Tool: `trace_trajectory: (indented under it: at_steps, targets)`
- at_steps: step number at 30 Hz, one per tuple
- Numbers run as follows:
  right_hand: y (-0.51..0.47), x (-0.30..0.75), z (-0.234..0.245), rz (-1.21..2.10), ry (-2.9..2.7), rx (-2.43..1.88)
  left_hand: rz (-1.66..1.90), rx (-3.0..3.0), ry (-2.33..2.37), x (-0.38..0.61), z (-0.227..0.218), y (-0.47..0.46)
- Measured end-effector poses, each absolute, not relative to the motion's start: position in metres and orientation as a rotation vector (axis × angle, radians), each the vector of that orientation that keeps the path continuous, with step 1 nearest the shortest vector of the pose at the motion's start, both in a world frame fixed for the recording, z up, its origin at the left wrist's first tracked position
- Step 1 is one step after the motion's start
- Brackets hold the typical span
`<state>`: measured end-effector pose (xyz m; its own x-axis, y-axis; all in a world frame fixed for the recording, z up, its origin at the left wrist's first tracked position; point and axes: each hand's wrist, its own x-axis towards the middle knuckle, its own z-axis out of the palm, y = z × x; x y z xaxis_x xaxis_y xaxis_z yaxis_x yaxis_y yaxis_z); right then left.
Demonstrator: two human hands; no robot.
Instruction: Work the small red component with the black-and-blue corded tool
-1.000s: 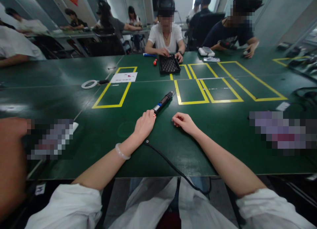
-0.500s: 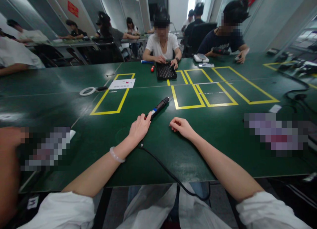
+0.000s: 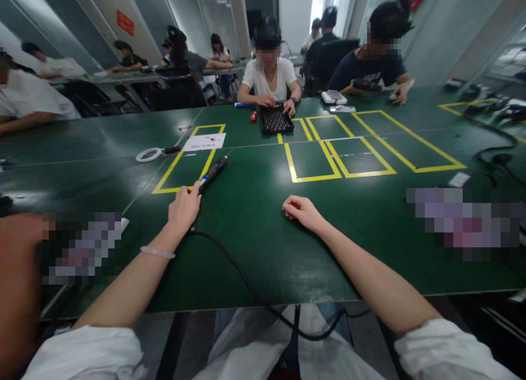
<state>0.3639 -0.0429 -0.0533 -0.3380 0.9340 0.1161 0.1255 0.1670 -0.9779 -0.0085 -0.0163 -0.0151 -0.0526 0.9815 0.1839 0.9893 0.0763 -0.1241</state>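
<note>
My left hand [image 3: 184, 205] is closed around the rear of a black electric screwdriver [image 3: 213, 170] with a blue band. Its thin bit points away from me, up and to the right, close to a yellow taped rectangle [image 3: 177, 171] on the green table. A black cord [image 3: 230, 259] runs from behind that hand, over the front edge and down towards my lap. My right hand [image 3: 302, 211] lies on the table with its fingers curled in, and nothing shows in them. The inside of that curl is partly hidden.
Across the table a person works over a black tray [image 3: 276, 120], with a small red object [image 3: 253, 117] beside it. A white sheet [image 3: 204, 141] and a coiled white cable [image 3: 148, 154] lie at left. More yellow rectangles [image 3: 316, 180] mark the middle and right. Another person's arm [image 3: 20, 270] reaches in at left.
My left hand has carried the screwdriver to the left, from the table's middle to beside the left taped rectangle. The cord trails after it. My right hand stays in place.
</note>
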Motion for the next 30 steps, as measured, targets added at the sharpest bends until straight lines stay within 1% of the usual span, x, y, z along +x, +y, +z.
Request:
trace_trajectory:
  at_steps: [8,14,19,24,27,30]
  targets:
    - [-0.043,0.364,-0.055,1.261,-1.646,-1.04,-0.063,-1.786,-2.28,-0.067,-0.01,0.0]
    - [-0.042,0.364,-0.057,1.253,-1.658,-1.031,-0.198,-1.709,-2.194,-0.069,-0.01,-0.003]
    - [-0.042,0.365,-0.057,1.249,-1.676,-1.035,-0.39,-1.681,-2.271,-0.074,-0.015,-0.002]
    - [-0.042,0.365,-0.057,1.246,-1.682,-1.032,-0.318,-1.741,-2.258,-0.08,-0.011,-0.002]
    - [-0.042,0.365,-0.057,1.236,-1.684,-1.031,-0.323,-1.686,-2.357,-0.083,-0.005,0.002]
    - [-0.042,0.365,-0.057,1.236,-1.676,-1.031,-0.494,-1.593,-2.44,-0.075,0.002,0.01]
